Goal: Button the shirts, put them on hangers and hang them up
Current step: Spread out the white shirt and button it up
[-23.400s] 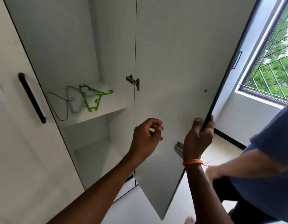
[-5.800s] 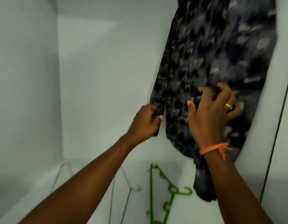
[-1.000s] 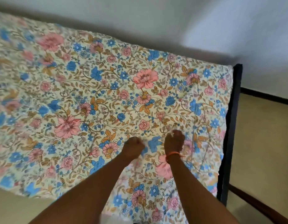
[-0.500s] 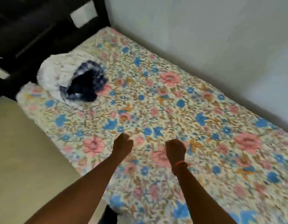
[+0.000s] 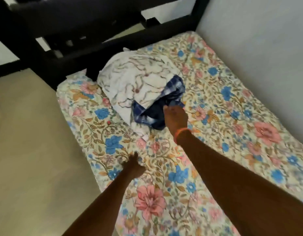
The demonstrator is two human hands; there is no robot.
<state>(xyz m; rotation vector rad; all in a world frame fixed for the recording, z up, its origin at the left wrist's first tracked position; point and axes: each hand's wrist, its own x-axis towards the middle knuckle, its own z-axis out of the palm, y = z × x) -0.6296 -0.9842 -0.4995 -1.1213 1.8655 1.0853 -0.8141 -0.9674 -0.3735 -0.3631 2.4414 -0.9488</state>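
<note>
Floral-sheeted bed [image 5: 249, 103] holds a heap near the headboard: right hand [image 5: 175, 119] reaches onto the blue checked shirt [image 5: 157, 109] under the white shirt [image 5: 135, 82], grip unclear; left hand [image 5: 133, 166] loose, empty; best pull the blue one free alone.

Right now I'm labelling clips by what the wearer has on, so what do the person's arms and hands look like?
Both forearms are bare, with no sleeves in view. The right hand has a thin orange band round its wrist. The left hand shows no band or watch. The picture is too blurred to tell any ring on the fingers.
</note>
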